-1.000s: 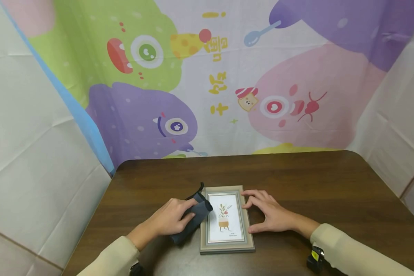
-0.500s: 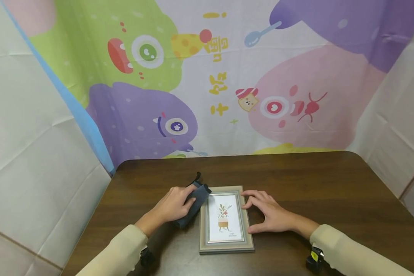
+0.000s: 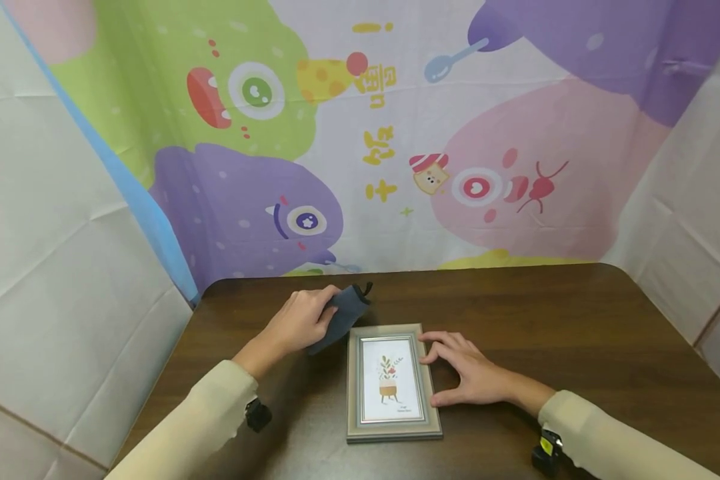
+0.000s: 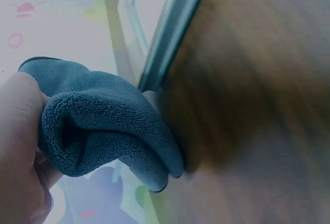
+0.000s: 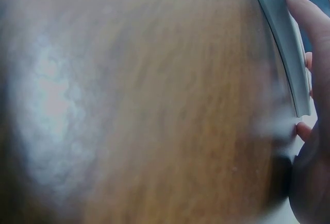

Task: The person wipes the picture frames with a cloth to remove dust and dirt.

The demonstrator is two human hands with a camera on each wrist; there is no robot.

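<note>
A picture frame [image 3: 354, 380] with a beige-grey border and a plant print lies flat on the table. My left hand [image 3: 300, 321] grips a folded dark blue-grey cloth [image 3: 345, 313] just off the frame's far left corner. Seen from the left wrist, the fuzzy cloth [image 4: 108, 121] bulges out in a fold beyond the fingers. At the frame's right edge, the thumb and fingertips of my right hand [image 3: 471, 373] rest against the border. The right wrist view shows that hand's thumb [image 5: 301, 2] along the frame's side [image 5: 281, 33].
The brown wooden table [image 3: 546, 320] ends at a cartoon-printed curtain [image 3: 384, 233] behind it. Pale wall panels rise on the left [image 3: 66, 233] and the right [image 3: 690, 220]. A small black device [image 3: 258, 413] sits at my left wrist, another [image 3: 546, 453] at my right.
My left hand has carried the cloth away from me, from the frame's left border to beyond its far left corner. The right hand and the frame have stayed in place.
</note>
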